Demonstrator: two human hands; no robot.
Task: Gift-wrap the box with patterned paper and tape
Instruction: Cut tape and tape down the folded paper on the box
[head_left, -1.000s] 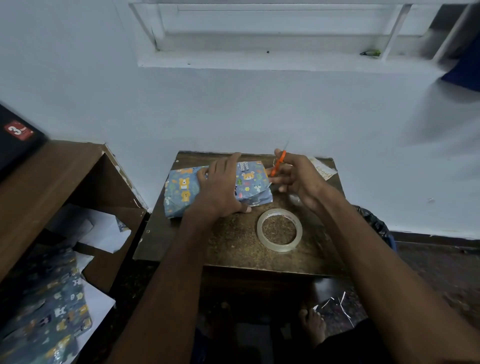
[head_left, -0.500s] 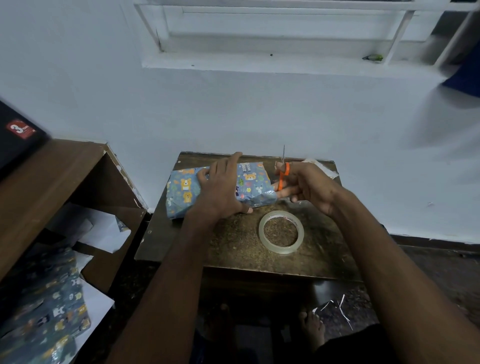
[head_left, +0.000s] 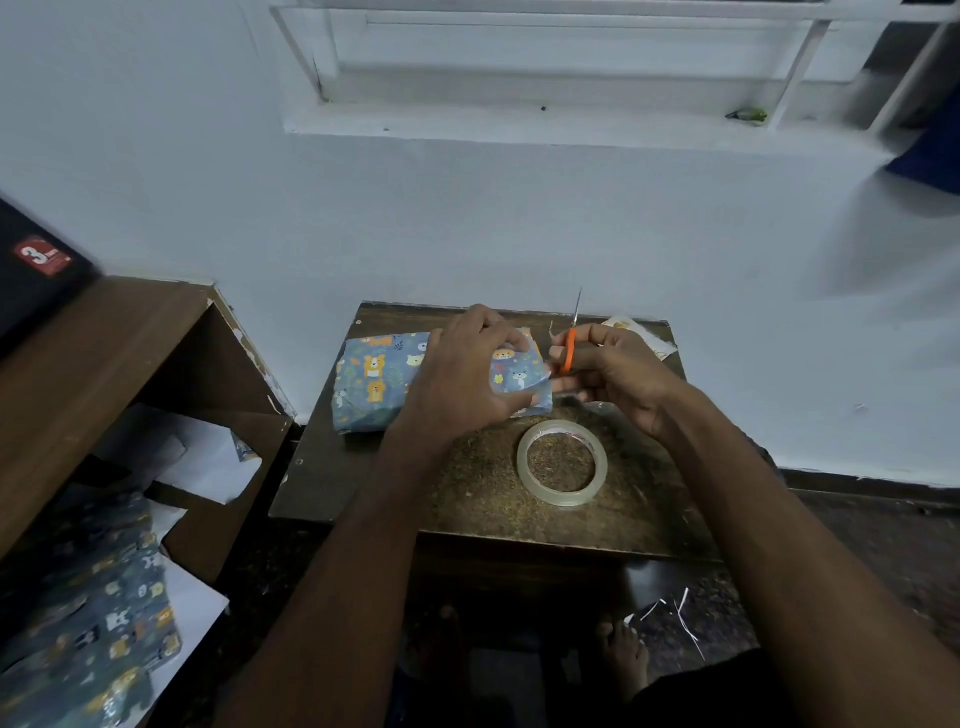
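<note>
The box (head_left: 371, 382), covered in blue paper printed with bears, lies on the small brown table (head_left: 467, 499). My left hand (head_left: 465, 371) lies across its right half, with the fingers curled over the far edge and the thumb at the near side. Just right of the box's end, my right hand (head_left: 610, 371) grips orange-handled scissors (head_left: 570, 349) with the blades pointing up and away. A loose paper flap shows at the box's right end. A roll of clear tape (head_left: 562, 462) lies flat on the table in front of my right hand.
A wooden shelf unit (head_left: 119, 364) stands at the left with a dark box on top, white sheets inside and more bear-patterned paper (head_left: 88, 623) below. A paper scrap (head_left: 644, 335) lies at the table's far right corner. White paper slivers (head_left: 675, 618) and my bare feet are on the floor.
My right hand has turned the scissors from a slant to nearly upright and stayed close to the box's right end. My left hand has stayed on the box.
</note>
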